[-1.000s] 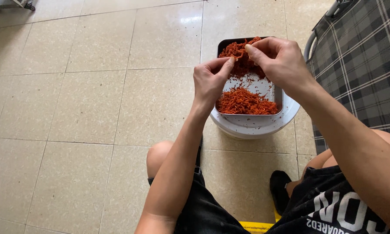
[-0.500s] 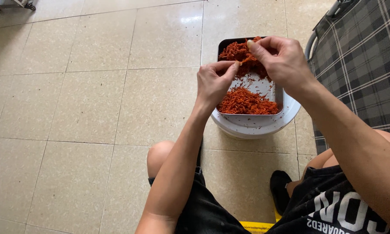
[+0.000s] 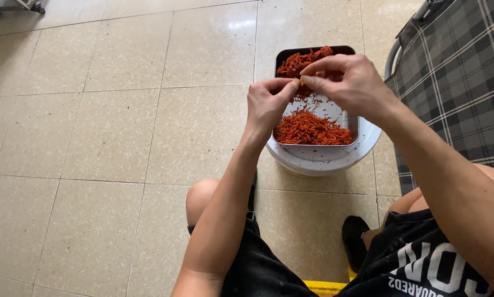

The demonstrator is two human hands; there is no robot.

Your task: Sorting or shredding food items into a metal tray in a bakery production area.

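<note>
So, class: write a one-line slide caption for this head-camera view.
Seated person's left hand and right hand pinch a red shred above a metal tray of red shreds.

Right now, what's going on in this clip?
A seated person holds both hands over a rectangular metal tray of reddish-orange shreds. The left hand and right hand meet fingertip to fingertip, pinching something small between them. The tray sits on a white bucket on the tiled floor, beside a plaid chair.
</note>
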